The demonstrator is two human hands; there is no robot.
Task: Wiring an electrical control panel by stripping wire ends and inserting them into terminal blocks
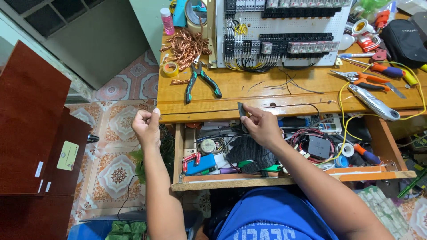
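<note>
My left hand [147, 126] is closed in a fist off the left corner of the wooden desk [267, 91], pinching the end of a thin black wire [200, 111]. The wire runs taut along the desk's front edge to my right hand [262, 128]. My right hand presses a small flat dark tool [241, 112] against the wire at the edge. Past it, the wire carries on to the right across the desktop. What kind of tool it is cannot be made out.
Teal-handled pliers [201, 80], copper wire scraps [187, 44] and a yellow tape roll [170, 69] lie at the left. A white wired panel [284, 33] stands behind. Orange cutters [367, 80] and a utility knife [373, 102] lie at the right. An open cluttered drawer [231, 183] is below, and a dark red cabinet [35, 133] stands at the left.
</note>
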